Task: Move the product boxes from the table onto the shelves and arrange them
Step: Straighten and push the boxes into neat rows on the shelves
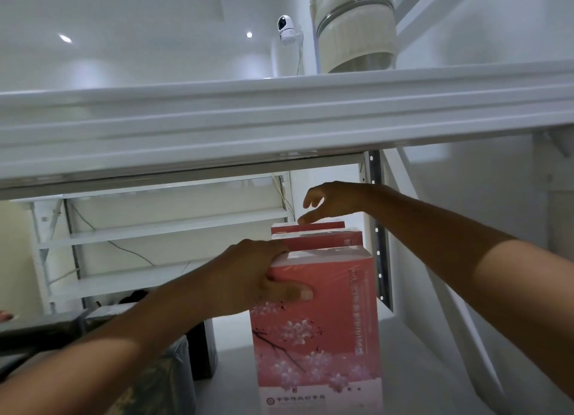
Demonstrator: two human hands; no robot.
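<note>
Three pink product boxes stand upright in a row on a white shelf [413, 368], against its right post. The nearest pink box [320, 337] shows a blossom print on its front. My left hand [261, 275] grips this box's top left corner, thumb on the front face and fingers over the top edge. Behind it stand a second pink box [329, 240] and a third pink box [310, 226]. My right hand [329, 201] hovers over the rear boxes, fingers loosely spread, one fingertip touching the top of the third box.
The shelf above [279, 116] crosses the view close overhead. A perforated metal post [377, 228] stands just right of the boxes. Dark boxes [202, 349] sit to the left on the shelf. Another white rack [155, 228] stands behind. A small camera [285, 29] sits high up.
</note>
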